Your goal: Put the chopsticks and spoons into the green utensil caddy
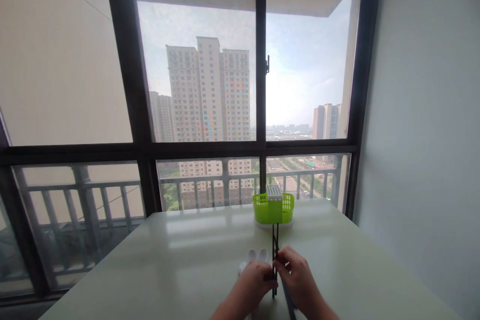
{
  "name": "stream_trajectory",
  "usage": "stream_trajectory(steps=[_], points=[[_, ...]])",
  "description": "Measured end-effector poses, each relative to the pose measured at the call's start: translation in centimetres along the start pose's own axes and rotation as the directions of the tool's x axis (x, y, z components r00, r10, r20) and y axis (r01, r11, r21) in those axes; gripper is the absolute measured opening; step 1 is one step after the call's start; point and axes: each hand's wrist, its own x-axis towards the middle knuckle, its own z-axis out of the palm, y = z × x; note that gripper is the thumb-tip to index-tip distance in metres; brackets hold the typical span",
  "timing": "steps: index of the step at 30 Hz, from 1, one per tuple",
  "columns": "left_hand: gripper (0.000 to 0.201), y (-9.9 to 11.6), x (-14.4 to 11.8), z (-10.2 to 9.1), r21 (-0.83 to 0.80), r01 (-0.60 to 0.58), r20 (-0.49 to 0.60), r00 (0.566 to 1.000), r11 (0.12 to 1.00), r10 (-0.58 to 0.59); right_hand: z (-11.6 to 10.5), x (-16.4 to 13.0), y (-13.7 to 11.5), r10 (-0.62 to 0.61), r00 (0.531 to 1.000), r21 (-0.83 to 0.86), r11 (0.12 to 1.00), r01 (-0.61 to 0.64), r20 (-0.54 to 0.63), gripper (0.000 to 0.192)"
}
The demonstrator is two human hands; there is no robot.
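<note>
Head view. Pale glossy tabletop set against a large dark-framed window; tower blocks and a balcony railing show beyond the glass.

Landmark: a lime-green slotted basket, standing upright toward the window end of the tabletop, with a small pale ridged item sitting in its top.

Both hands are low in the frame, on the near side of the basket and well apart from it, close together with fingertips almost meeting.

Left hand: fingers curled, grip mostly closed, thumb and fingertips pinching at the dark chopsticks. Just beyond its knuckles, on the basket side, lie white rounded pieces, possibly spoon ends; whether the hand touches them cannot be told.

Right hand: fingers bent in, grip narrowed onto the same chopsticks from the other side, thumb toward the left hand. A dark stick also runs out under this hand, away from the basket toward the bottom edge of the frame.

The chopsticks are thin and dark, at least two side by side, running in a straight line from between the hands toward the basket, tips ending just short of or at its base; contact with the basket cannot be told. Whether they rest on the tabletop or are raised slightly is unclear.

Plain grey wall on the right of the basket.
</note>
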Motion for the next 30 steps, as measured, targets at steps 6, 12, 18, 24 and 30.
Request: stream_trajectory(steps=[6,12,18,24,30], points=[[0.014,0.1,0.0,0.2,0.028,0.015,0.046,0.999,0.999,-0.016,-0.2,0.1,0.1,0.108,0.991,0.009,0.994,-0.109,0.083,0.015],[0.009,0.3,-0.3,0.3,0.044,0.053,0.062,0.997,0.998,-0.056,-0.8,1.1,-0.9,0.128,0.99,0.126,0.983,-0.135,0.064,0.016],[0.01,0.2,-0.4,0.8,0.104,0.054,0.025,0.998,0.993,-0.057,-1.1,1.2,-1.7,0.14,0.988,0.189,0.97,-0.15,0.068,0.018],[0.01,0.2,-0.2,0.5,0.105,0.057,0.089,0.994,0.993,-0.067,-1.8,1.7,-2.5,0.152,0.984,0.204,0.965,-0.167,0.09,0.018],[0.011,0.2,0.6,-0.3,0.112,0.04,0.091,0.995,0.993,-0.051,-2.4,3.4,-3.4,0.176,0.974,0.294,0.932,-0.21,0.14,0.025]])
